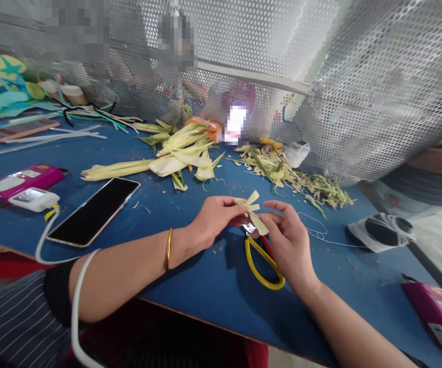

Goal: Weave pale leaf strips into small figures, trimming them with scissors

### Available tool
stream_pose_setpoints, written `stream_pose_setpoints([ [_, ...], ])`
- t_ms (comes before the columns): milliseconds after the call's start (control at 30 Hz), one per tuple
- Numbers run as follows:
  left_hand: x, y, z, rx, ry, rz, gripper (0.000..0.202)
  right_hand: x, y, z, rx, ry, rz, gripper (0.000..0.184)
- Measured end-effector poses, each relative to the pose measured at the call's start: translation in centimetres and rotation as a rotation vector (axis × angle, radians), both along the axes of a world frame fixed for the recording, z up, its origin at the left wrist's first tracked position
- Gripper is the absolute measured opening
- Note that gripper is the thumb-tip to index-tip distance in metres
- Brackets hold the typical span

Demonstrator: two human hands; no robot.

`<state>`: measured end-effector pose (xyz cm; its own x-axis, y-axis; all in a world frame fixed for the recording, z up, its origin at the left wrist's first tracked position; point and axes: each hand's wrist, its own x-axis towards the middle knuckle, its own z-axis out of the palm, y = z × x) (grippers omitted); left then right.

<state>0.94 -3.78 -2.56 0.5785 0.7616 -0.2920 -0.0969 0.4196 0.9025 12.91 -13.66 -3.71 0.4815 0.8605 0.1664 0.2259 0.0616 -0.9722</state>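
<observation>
My left hand (pixel 216 217) and my right hand (pixel 287 237) meet over the blue table (pixel 190 276), both pinching a small folded piece of pale yellow-green leaf strips (pixel 252 210). The strips fan out at the top between my fingertips. A gold bangle (pixel 169 249) sits on my left wrist. Yellow-handled scissors (pixel 261 258) lie on the table right beneath my right hand, partly hidden by it.
A black phone (pixel 94 210) with a white cable lies left, beside a white charger (pixel 32 198) and pink case (pixel 21 180). Leaf bundles (pixel 170 156) and trimmed scraps (pixel 293 176) lie behind. Thread spool in plastic (pixel 381 232) right; perforated metal screen (pixel 358 76) behind.
</observation>
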Motion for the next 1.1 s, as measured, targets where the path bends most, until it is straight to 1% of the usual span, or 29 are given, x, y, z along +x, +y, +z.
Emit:
stream_pose_setpoints([
  [67, -0.1, 0.2, 0.1, -0.013, 0.006, 0.008, 0.002, 0.2, -0.2, -0.1, 0.049, -0.161, 0.039, 0.019],
  [167, -0.1, 0.3, 0.2, -0.004, 0.022, 0.011, 0.004, 0.7, -0.4, -0.1, 0.099, -0.515, 0.099, 0.015],
  [267, 0.0, 0.2, 0.0, 0.043, 0.026, 0.011, 0.004, 1.2, -0.3, -0.1, 0.202, -0.846, 0.092, 0.016],
  [333, 0.1, 0.1, -0.2, 0.069, 0.023, 0.012, 0.01, 1.4, -0.2, 0.1, 0.265, -0.968, 0.072, 0.016],
  [400, 0.1, 0.0, -0.4, 0.082, 0.021, -0.007, 0.012, 1.6, -0.1, 0.3, 0.29, -1.014, 0.049, 0.014],
  [500, 0.1, -0.2, -0.6, 0.11, 0.011, -0.078, 0.007, 1.8, 0.1, 0.4, 0.29, -0.966, 0.032, 0.011],
  [567, 0.0, -0.2, -0.7, 0.142, 0.005, -0.129, 0.005, 1.9, 0.3, 0.3, 0.259, -0.906, 0.021, 0.011],
  [700, -0.2, -0.4, -0.5, 0.199, 0.023, -0.186, 0.007, 2.0, 0.3, 0.1, 0.102, -0.809, -0.059, 0.015],
  [767, -0.2, -0.5, -0.3, 0.207, 0.025, -0.193, 0.008, 1.9, 0.3, 0.1, 0.025, -0.748, -0.083, 0.017],
  [900, -0.2, -0.6, -0.2, 0.196, 0.006, -0.172, 0.008, 1.6, 0.4, 0.2, -0.07, -0.618, -0.079, 0.021],
  [967, -0.1, -0.7, -0.5, 0.212, 0.001, -0.173, 0.005, 1.4, 0.5, 0.2, -0.089, -0.548, -0.075, 0.023],
  [1033, -0.1, -0.7, -0.9, 0.268, 0.009, -0.175, 0.006, 1.2, 0.6, 0.0, -0.089, -0.461, -0.061, 0.026],
  [1100, 0.0, -0.6, -1.2, 0.321, 0.027, -0.151, 0.007, 1.1, 0.7, -0.2, -0.086, -0.342, -0.03, 0.027],
])
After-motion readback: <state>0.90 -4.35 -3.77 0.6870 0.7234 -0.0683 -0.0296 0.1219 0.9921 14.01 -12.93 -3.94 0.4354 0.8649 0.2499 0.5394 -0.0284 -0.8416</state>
